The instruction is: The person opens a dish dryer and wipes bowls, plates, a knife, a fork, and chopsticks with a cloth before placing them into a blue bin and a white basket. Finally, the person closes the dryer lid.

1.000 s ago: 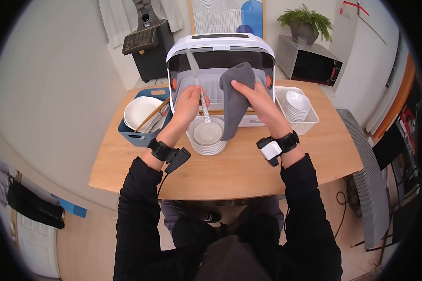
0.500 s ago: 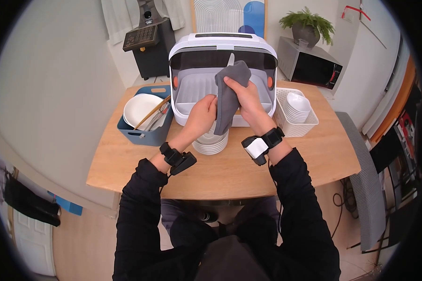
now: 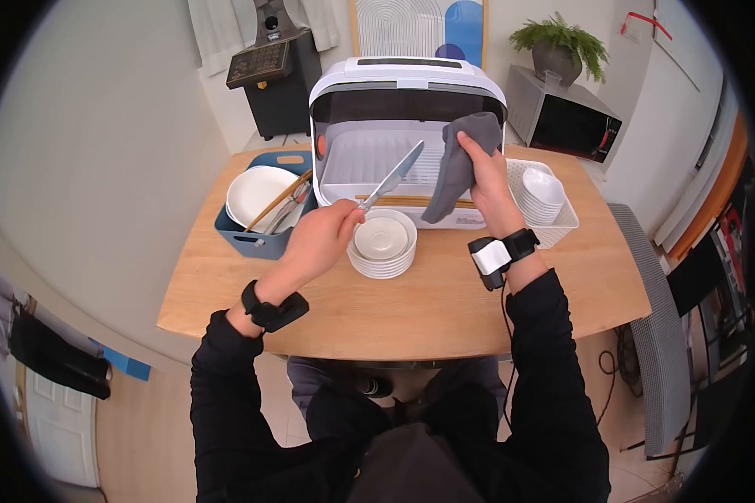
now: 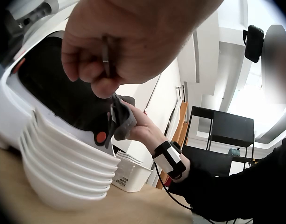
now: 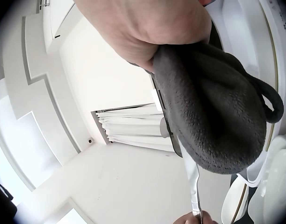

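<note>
My left hand [image 3: 323, 239] grips the handle of a silver table knife [image 3: 404, 166], its blade slanting up to the right in front of the white dish cabinet [image 3: 327, 198]. In the left wrist view the fingers curl round the handle. My right hand [image 3: 489, 180] holds a folded grey cloth [image 3: 454, 174] by its upper part, thumb on top; the rest hangs down. The blade stands apart from the cloth in the head view. Below the knife is a stack of white bowls [image 4: 68, 168] with small saucers [image 3: 382, 237] on top.
A blue basket [image 3: 252, 244] with white dishes, chopsticks and cutlery stands left. A white basket [image 3: 569, 220] with stacked small bowls is at the right. Wooden chopsticks [image 3: 407, 200] lie along the cabinet's front. Behind are a microwave [image 3: 562, 117] and a potted fern [image 3: 556, 59].
The cloth, wrapped over the knife half a second ago, has moved right with my right hand. My left hand has drawn the knife down and left, so its blade shows again.
</note>
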